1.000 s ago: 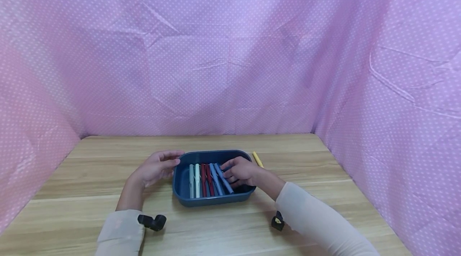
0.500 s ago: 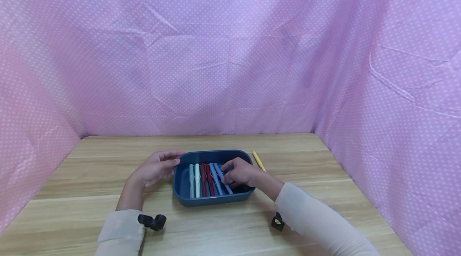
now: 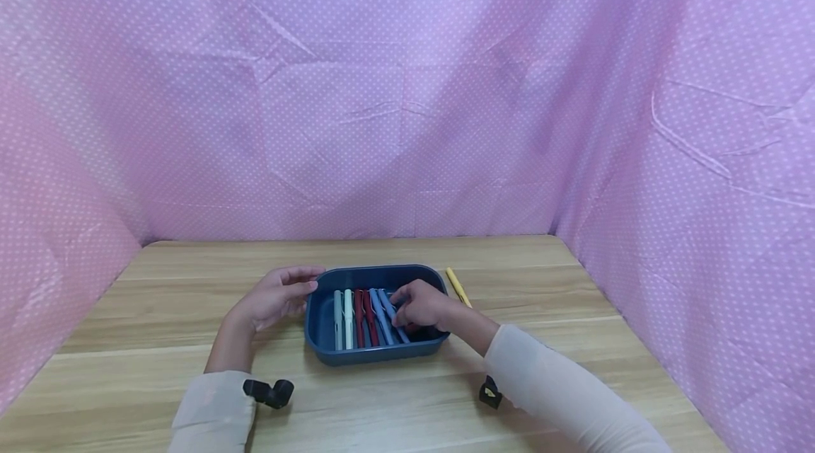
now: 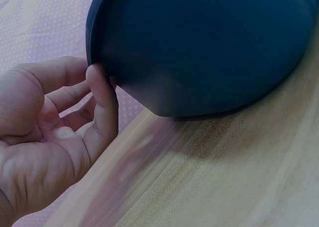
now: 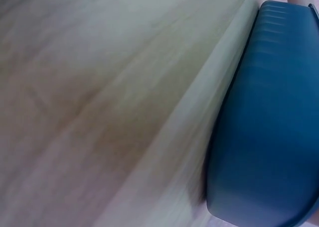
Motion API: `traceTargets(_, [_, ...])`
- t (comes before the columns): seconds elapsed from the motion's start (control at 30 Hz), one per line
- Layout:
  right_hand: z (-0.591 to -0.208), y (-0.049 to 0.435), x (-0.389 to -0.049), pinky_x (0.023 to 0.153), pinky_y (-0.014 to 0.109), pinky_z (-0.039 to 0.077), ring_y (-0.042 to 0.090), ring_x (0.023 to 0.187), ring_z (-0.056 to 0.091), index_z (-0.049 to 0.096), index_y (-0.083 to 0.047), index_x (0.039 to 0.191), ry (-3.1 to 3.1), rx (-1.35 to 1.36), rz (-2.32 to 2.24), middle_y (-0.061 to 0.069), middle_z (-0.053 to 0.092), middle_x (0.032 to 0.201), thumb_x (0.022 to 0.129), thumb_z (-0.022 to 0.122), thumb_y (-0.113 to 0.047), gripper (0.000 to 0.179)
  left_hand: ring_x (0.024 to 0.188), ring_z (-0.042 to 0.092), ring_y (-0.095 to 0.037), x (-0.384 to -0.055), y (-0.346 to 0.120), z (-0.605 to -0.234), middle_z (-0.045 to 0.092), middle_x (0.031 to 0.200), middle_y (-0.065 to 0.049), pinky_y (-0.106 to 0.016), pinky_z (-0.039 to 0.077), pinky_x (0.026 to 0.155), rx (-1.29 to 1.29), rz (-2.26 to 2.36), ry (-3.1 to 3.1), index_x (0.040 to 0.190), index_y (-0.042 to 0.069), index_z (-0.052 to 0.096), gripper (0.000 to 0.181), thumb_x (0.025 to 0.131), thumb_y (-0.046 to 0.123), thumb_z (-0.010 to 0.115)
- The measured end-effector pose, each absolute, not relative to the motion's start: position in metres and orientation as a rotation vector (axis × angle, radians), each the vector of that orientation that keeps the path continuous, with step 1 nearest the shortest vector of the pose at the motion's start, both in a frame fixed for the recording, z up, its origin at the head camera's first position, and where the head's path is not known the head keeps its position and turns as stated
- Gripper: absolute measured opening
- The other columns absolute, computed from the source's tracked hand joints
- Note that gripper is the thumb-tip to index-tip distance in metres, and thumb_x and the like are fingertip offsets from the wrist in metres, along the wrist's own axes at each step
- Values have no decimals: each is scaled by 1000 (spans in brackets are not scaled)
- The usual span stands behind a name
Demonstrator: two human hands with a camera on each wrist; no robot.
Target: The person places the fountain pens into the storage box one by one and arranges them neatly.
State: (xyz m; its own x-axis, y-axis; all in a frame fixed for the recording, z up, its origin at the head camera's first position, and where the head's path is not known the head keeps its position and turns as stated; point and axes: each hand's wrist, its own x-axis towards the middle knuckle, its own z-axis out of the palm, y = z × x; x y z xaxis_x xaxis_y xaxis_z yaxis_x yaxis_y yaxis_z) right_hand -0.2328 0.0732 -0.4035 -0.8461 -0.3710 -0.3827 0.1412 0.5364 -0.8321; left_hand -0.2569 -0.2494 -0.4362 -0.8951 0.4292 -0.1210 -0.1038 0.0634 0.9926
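In the head view a dark blue box (image 3: 376, 354) stands on the table, with clipped pens lying side by side inside. From left to right come a grey-green pen (image 3: 338, 322), a pale mint pen (image 3: 348, 322), two dark red pens (image 3: 371, 322) and two blue pens (image 3: 382, 322). My left hand (image 4: 55, 122) pinches the box's left rim between thumb and fingers. Inside the box's right part, my right hand (image 3: 425, 306) has its curled fingers on the rightmost blue pen (image 3: 403, 334), which slants. Its fingertips are partly hidden, and the right wrist view mostly shows the box's outer wall (image 5: 269, 112).
A yellow pen (image 3: 457, 286) lies on the wooden table (image 3: 356, 410) just outside the box's right end, beyond the right wrist. Pink dotted cloth (image 3: 356, 120) surrounds the back and sides. Black camera mounts (image 3: 270, 393) jut from both sleeves.
The right hand's fingers have drawn in around the rightmost blue pen, whose near end has shifted slightly left. The left hand and the box look unmoved.
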Motion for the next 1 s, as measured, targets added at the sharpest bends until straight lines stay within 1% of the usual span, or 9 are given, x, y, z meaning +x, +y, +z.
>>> traceTargets(0.23, [-404, 71, -230, 73, 32, 60, 13, 76, 68, 61, 8, 129, 2270, -186, -1280, 8, 73, 83, 90, 68, 11, 39, 103, 60, -18, -257, -251, -437, 61, 132, -14, -31, 54, 83, 328, 1881, 1969, 148, -3, 47, 54, 103, 20, 64])
traceTargets(0.4, [-405, 70, -230, 71, 30, 58, 13, 74, 67, 65, 5, 124, 2315, -173, -1244, 5, 72, 83, 90, 71, 8, 35, 104, 61, -18, -259, -251, -438, 61, 132, -13, -31, 54, 84, 311, 1880, 1975, 148, -2, 48, 52, 103, 19, 64])
traceTargets(0.5, [-405, 70, -231, 70, 31, 59, 14, 73, 68, 67, 4, 122, 2336, -170, -1227, 4, 70, 83, 89, 74, 6, 33, 103, 61, -18, -259, -251, -438, 61, 132, -13, -31, 54, 84, 306, 1879, 1974, 148, -1, 49, 52, 103, 19, 64])
traceTargets(0.63, [-405, 71, -232, 70, 34, 60, 15, 73, 68, 69, 3, 119, 2339, -163, -1233, 7, 70, 83, 89, 75, 5, 31, 103, 60, -18, -259, -251, -437, 61, 132, -14, -31, 54, 83, 322, 1880, 1970, 148, -3, 48, 53, 103, 20, 64])
traceTargets(0.8, [-404, 72, -233, 71, 35, 61, 18, 76, 70, 70, 4, 117, 2333, -153, -1254, 9, 70, 90, 89, 74, 5, 28, 103, 60, -18, -259, -251, -436, 60, 133, -16, -30, 54, 83, 326, 1882, 1961, 148, -3, 47, 53, 103, 19, 64])
traceTargets(1.0, [-398, 74, -231, 71, 37, 61, 23, 80, 73, 68, 7, 117, 2319, -162, -1294, 12, 71, 93, 91, 71, 6, 27, 104, 60, -19, -259, -251, -437, 60, 134, -16, -30, 54, 83, 329, 1885, 1956, 149, -3, 47, 54, 103, 20, 64])
